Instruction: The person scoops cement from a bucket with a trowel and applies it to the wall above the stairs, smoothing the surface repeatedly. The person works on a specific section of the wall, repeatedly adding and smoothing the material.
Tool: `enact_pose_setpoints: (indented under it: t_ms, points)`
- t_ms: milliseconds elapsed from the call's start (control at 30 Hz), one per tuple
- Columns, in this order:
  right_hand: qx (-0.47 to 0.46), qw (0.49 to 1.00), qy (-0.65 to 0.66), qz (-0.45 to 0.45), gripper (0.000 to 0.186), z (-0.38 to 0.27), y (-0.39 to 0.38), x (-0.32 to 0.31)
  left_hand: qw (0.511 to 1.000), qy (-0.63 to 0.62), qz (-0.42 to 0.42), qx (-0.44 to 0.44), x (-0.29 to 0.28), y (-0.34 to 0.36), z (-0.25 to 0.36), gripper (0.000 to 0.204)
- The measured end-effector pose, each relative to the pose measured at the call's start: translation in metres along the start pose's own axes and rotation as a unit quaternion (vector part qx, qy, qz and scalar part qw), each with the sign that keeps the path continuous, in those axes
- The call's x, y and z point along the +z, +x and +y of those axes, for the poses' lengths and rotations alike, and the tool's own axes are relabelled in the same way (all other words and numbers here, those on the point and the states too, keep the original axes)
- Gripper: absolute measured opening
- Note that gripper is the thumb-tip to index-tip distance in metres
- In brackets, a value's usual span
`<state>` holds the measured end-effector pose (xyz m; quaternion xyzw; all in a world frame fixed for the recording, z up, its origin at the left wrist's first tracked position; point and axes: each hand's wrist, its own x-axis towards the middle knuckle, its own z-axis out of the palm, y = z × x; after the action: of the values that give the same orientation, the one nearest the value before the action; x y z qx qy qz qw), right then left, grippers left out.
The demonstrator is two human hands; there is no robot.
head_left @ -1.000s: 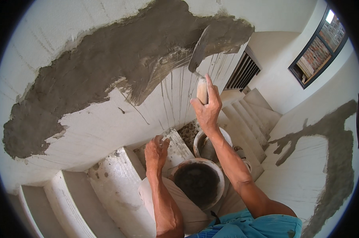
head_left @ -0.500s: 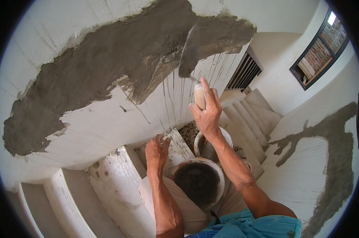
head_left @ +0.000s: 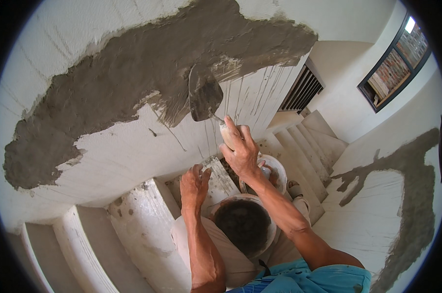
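Observation:
My right hand [head_left: 242,152] is wrapped round the pale handle of a trowel [head_left: 205,95]. Its mortar-smeared blade lies over the lower edge of the wet grey mortar patch [head_left: 133,68] on the white wall [head_left: 118,151]. One finger stretches along the handle. My left hand [head_left: 194,188] hovers near my knee, holding nothing, with fingers loosely bent and the thumb apart. Below my right forearm stands a bucket [head_left: 272,233] filled with dark mortar. Behind it, a second pale bucket [head_left: 281,172] holds something grey and reddish, partly hidden by my arm.
Pale stairs [head_left: 138,229] with mortar splashes run along the wall at the left, and more steps [head_left: 304,151] go on at the right. A dark-framed window [head_left: 396,58] and a barred opening [head_left: 301,88] are at the upper right. More grey mortar [head_left: 416,190] marks the right wall.
My right hand has moved left and down with the trowel, and the blade has turned so its broad face shows. The left hand has barely moved.

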<state>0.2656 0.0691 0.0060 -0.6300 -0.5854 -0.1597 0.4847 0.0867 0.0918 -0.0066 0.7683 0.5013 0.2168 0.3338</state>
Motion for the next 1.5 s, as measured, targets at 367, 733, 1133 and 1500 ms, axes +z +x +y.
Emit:
enact_pose_setpoints:
  t_ms: [367, 733, 1133, 1500]
  points:
    - [0.037, 0.996, 0.042, 0.067, 0.082, 0.004, 0.038, -0.004, 1.000, -0.001, 0.001, 0.012, 0.005, 0.003, -0.004, 0.034]
    - [0.049, 0.996, 0.037, 0.060, 0.081, 0.006, 0.022, -0.015, 1.000, -0.009, 0.009, 0.019, 0.004, 0.001, -0.006, 0.035]
    - [-0.030, 0.999, 0.016, -0.022, 0.081, -0.003, -0.018, 0.002, 0.968, -0.057, 0.231, -0.085, -0.011, 0.008, -0.015, 0.024]
    - [0.004, 0.999, 0.031, 0.009, 0.080, -0.007, -0.006, 0.012, 0.904, -0.243, 0.345, -0.070, -0.013, 0.011, -0.011, 0.032]
